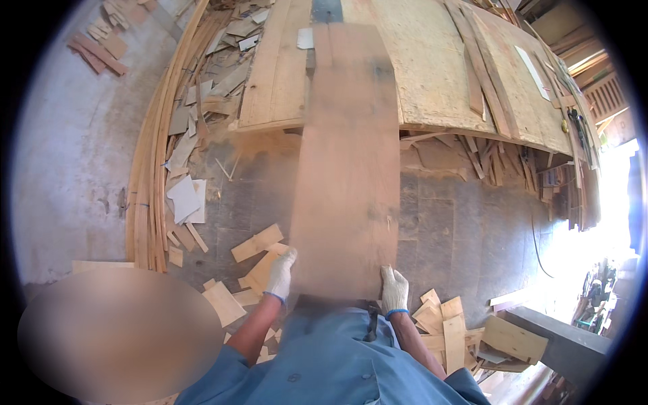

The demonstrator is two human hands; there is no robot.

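A long, wide reddish-brown wooden board (347, 169) stretches away from my waist, its far end over the plywood-topped workbench (432, 74). My left hand (281, 273), in a white knitted glove with a blue cuff, is closed on the board's left edge near its close end. On the opposite edge, my right hand (394, 291) grips the board in a matching glove. Fingers of both hands are partly hidden by the wood. The board's surface looks slightly smeared by motion.
Long wood strips (152, 169) lean along the left wall beside heaped offcuts (209, 101). Small wood pieces (260, 246) litter the floor near my left hand; more scraps (449, 324) lie right of me, beside a grey beam (553, 331). A blurred oval (120, 336) covers the lower left.
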